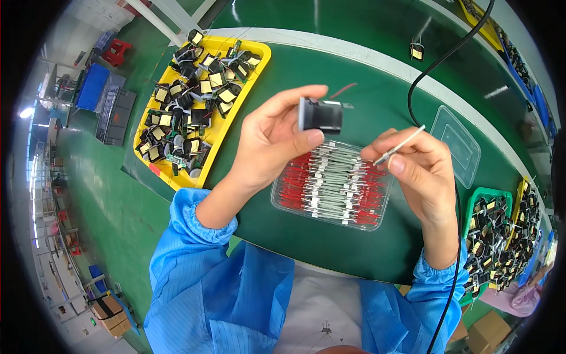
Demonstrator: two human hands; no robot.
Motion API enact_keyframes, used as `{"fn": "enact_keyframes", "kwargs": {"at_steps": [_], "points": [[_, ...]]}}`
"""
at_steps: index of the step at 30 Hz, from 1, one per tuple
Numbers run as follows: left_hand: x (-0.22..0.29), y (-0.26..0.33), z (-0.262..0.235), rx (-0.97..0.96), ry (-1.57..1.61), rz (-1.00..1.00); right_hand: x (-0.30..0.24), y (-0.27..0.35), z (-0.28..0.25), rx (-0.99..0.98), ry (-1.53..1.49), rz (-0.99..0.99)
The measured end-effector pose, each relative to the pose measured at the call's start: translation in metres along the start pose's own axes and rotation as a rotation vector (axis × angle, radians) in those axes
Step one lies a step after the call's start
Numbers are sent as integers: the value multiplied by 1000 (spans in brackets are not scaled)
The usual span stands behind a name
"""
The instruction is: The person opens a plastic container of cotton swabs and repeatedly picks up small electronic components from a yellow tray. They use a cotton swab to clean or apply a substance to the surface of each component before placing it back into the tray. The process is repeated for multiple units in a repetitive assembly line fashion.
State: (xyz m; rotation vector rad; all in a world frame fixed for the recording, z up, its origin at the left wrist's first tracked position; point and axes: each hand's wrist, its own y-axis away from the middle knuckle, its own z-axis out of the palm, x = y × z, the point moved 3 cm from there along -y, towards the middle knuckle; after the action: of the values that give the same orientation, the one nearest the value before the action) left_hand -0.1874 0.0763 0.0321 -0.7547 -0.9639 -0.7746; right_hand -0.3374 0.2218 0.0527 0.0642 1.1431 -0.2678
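My left hand [274, 133] grips a black boxy electronic part [324, 117] with a grey flange at one end, fingers and thumb closed around that end. A thin dark red wire [344, 90] and a small tab stick out of its far end. To the right, my right hand [415, 168] pinches a thin white wire lead [407, 143] between thumb and fingertips, its darker end pointing down and left. The lead and the black part are apart. Below both hands, a clear plastic box [354, 224] holds rows of red and pale wire leads [333, 183] with white connectors.
A yellow tray [221, 159] heaped with black parts stands on the left of the green table [259, 215]. A clear lid [457, 144] lies at right, near a green tray [486, 192] of similar parts. A black cable [413, 97] runs past my right arm.
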Motion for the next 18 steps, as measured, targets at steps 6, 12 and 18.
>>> {"fn": "enact_keyframes", "kwargs": {"at_steps": [6, 12, 18], "points": [[-4, 8, 16, -165, -252, 139, 7, 2, 12, -97, -53, 20], [2, 7, 14, -151, -541, 341, 13, 2, 9, -76, -92, 89], [-7, 9, 5, -35, -208, 146, -2, 1, 10, -16, -24, -49]]}}
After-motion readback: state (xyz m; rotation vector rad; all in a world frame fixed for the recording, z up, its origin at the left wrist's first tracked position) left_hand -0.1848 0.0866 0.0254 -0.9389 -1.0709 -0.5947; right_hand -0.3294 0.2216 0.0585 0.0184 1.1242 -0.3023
